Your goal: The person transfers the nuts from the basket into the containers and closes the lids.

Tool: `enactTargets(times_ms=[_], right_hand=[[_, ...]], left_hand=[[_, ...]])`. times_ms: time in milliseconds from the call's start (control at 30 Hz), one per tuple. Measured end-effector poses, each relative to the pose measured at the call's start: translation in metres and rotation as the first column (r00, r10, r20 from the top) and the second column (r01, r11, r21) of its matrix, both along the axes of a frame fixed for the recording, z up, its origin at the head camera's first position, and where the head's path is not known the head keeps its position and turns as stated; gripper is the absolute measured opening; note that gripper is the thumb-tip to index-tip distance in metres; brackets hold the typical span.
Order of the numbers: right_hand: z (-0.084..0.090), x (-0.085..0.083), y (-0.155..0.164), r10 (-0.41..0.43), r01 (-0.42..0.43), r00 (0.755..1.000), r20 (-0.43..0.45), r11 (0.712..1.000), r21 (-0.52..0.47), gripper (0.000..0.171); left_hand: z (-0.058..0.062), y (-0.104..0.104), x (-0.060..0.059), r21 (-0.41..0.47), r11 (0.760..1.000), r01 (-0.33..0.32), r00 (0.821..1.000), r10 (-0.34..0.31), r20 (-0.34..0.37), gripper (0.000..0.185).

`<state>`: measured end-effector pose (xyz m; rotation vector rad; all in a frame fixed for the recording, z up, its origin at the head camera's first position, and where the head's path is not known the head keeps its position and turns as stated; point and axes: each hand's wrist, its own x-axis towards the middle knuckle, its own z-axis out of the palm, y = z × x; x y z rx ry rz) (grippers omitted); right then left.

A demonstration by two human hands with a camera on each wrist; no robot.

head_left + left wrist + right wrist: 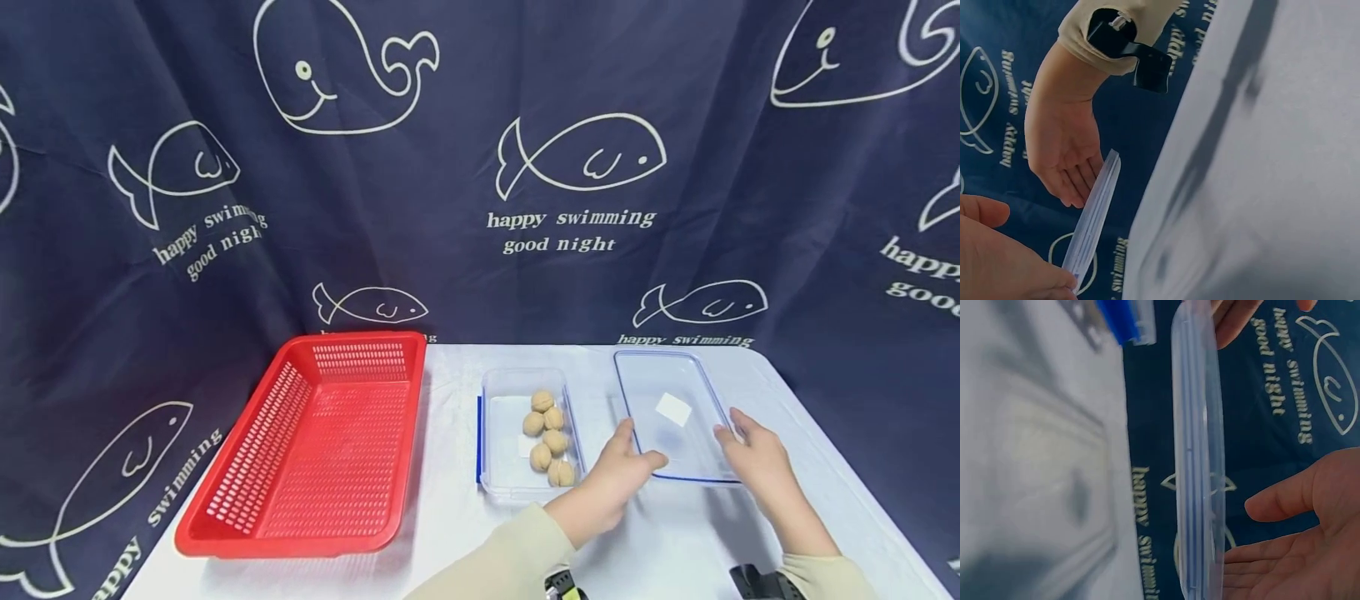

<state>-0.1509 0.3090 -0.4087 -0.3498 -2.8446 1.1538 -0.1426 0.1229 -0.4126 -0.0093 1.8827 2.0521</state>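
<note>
Whale-print curtain hangs behind the desk. Toward the desk's left edge sits a red basket. At the middle stands a clear container holding five walnuts. Near the right edge lies the clear lid, label upward. The left hand pinches its near left corner, fingers clamped; the right hand touches its right rim, fingers straight and apart.
</note>
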Motion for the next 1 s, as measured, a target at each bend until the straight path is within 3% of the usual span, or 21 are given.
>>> enactTargets(times_ms=[333,633,833,1000], right_hand=[[0.023,-0.008,-0.046,0.056,-0.056,0.998,-0.004,0.993,-0.108,0.059],[0.029,-0.019,-0.09,0.06,-0.071,0.997,-0.056,0.976,-0.205,0.058],[0.034,-0.027,-0.112,0.074,-0.11,0.989,-0.127,0.944,-0.312,0.055],[0.032,-0.036,-0.126,0.057,-0.122,0.982,-0.179,0.917,-0.38,0.051]], left_hand=[[0.013,-0.047,-0.005,0.051,0.998,-0.032,0.999,0.033,-0.033,0.076],[0.015,-0.091,-0.015,0.127,0.992,-0.014,0.999,0.02,-0.047,0.081],[0.015,-0.114,-0.022,0.063,0.996,-0.07,0.992,0.076,-0.101,0.077],[0.015,-0.128,-0.029,-0.033,0.988,-0.153,0.972,0.144,-0.185,0.071]])
